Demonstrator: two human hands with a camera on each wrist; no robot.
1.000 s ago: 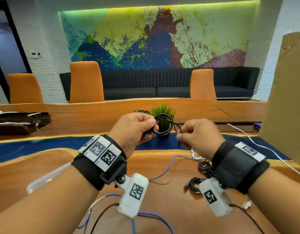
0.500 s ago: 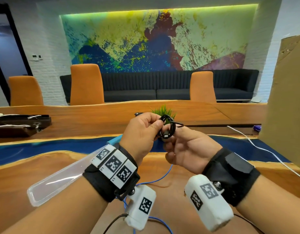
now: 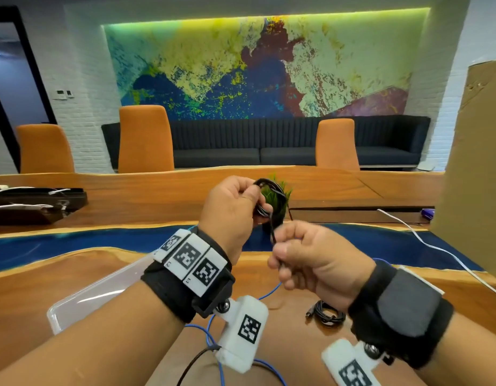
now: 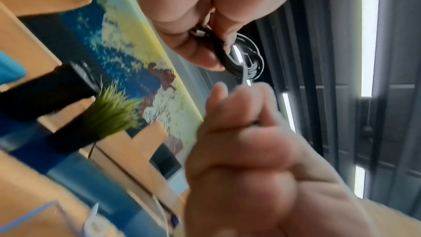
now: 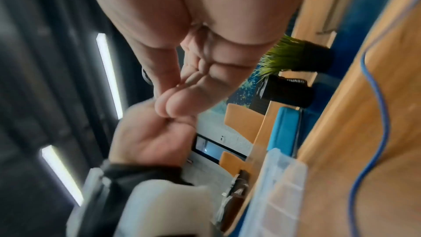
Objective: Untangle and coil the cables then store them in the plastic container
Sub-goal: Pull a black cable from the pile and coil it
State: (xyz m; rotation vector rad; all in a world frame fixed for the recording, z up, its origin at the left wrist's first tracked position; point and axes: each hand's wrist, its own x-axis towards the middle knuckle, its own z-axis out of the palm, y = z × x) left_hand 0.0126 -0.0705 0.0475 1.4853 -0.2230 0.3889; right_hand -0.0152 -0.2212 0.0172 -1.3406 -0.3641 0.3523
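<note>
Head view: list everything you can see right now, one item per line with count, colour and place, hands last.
Coiled cable: 1, black, held up between both hands.
Bundled cable: 1, black, on the table under the right wrist.
Loose cable: 1, blue, trailing across the table below the hands.
Long cable: 1, white, on the table at right.
Plastic container: 1, clear, on the table behind the left forearm.
Potted plant: 1, green in a black pot, behind the coil.
Chairs: 3, orange, far side of the table.
Sofa: 1, dark, against the wall.
Cardboard sheet: 1, brown, right edge.
Left hand: grips the coil.
Right hand: pinches the cable's free end.
</note>
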